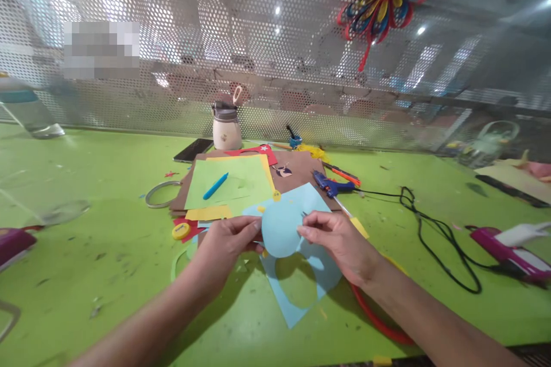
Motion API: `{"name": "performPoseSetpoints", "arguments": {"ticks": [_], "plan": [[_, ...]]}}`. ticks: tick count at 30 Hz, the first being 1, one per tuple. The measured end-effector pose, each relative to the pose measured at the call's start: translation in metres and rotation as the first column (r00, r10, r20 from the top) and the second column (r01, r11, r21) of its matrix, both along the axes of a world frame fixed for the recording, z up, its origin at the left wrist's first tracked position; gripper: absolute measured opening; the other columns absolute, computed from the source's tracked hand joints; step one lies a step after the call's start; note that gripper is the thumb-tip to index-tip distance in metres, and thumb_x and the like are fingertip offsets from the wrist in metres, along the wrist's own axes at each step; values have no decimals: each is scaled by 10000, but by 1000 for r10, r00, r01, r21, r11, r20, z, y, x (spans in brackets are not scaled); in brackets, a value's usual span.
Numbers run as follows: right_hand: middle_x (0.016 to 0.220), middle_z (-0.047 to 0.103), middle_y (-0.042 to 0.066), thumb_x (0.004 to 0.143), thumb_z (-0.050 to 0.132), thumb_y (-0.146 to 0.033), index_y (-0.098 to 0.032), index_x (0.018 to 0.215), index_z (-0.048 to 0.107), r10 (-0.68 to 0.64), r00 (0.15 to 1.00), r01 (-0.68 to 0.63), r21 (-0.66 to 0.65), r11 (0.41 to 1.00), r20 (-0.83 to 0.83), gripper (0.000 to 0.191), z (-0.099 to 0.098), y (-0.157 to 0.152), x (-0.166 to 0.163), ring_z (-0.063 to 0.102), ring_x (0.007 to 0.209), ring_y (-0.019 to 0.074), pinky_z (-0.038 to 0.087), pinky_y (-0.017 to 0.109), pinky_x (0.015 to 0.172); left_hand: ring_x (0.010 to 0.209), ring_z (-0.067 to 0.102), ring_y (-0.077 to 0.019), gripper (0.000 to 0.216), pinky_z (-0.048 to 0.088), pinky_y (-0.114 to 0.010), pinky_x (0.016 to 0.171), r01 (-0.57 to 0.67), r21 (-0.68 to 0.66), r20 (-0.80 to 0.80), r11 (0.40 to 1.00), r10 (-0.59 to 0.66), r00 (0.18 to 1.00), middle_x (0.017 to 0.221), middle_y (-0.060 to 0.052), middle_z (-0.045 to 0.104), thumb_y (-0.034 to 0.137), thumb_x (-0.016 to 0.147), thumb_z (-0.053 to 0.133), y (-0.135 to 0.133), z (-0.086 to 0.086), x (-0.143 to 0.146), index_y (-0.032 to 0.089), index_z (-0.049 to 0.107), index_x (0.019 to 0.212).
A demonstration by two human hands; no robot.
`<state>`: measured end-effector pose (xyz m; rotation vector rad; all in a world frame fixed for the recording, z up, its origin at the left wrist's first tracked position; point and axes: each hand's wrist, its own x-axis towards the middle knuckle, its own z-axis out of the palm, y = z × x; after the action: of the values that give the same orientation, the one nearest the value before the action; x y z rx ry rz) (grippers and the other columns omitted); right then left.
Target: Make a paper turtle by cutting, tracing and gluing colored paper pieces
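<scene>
A light-blue paper circle (282, 228) is held up in front of me, over the worktop. My left hand (235, 235) pinches its left edge between thumb and fingers. At the right edge, my right hand (329, 235) is closed, thumb and fingertips together on the paper. Below lies a light-blue sheet (289, 312) with a large round hole cut in it, partly hidden by the circle and my right hand. Behind the circle a small yellow paper piece (276, 195) shows. A blue pen (216, 186) rests on a green paper sheet (245, 169) just beyond my hands.
A blue glue gun (331, 184) lies to the right, its black cable (447, 241) running to a purple power strip (512, 252). Farther back are a white bottle (227, 133) and a phone (193, 150). A yellow tape roll (181, 231) sits left, near a metal ring (150, 195).
</scene>
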<state>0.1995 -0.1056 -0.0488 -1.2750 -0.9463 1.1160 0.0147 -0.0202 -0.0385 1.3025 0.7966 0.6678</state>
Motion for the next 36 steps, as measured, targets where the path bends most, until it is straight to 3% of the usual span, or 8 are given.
{"name": "performPoseSetpoints", "arguments": {"ticks": [15,36], "plan": [[657,506,-31,688,739,-328,-170,647,610,6,995,-5,-10,1000,98,208,2,-2,1,417,655,126,325,276,644,645,632,-211,266,508,-335,690,-25,22,-40,999,26,999,766,-76,739,378,719,700,-1,1,-1,171,779,865],[632,517,-39,686,741,-318,-171,641,618,-22,997,23,-16,1000,69,198,-1,0,1,425,642,122,326,276,642,665,631,-208,267,520,-348,727,-1,26,-72,1000,2,997,792,-65,744,379,738,674,-3,2,-1,180,778,882]]}}
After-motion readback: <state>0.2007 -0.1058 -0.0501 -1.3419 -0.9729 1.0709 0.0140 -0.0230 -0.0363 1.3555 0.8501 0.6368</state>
